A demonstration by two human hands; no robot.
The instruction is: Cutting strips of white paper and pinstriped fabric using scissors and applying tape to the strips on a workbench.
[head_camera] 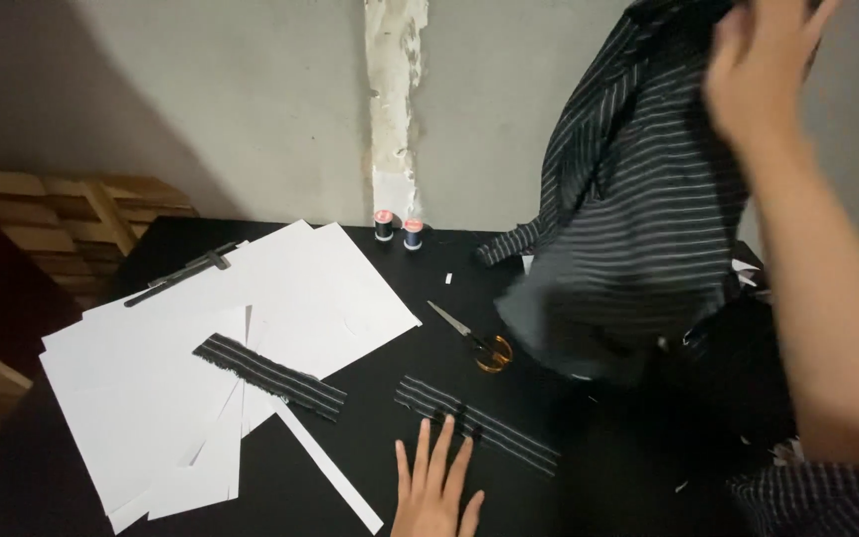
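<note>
My right hand [763, 65] is raised at the top right, gripping a large piece of dark striped fabric [638, 209] that hangs down over the black table [420, 348]. My left hand [434, 487] lies flat on the table at the bottom centre, fingers spread, its fingertips at the edge of a striped fabric strip [476, 425]. A second striped strip [268, 376] rests on white paper sheets [201, 358] to the left. Scissors with amber handles [476, 340] lie between the strip and the hanging fabric.
Two thread spools [398, 229] stand at the table's back edge by the grey wall. A black ruler-like bar [176, 276] lies on the paper's far corner. Wooden slats [62, 214] are at the left. More dark striped cloth [817, 497] sits at the bottom right.
</note>
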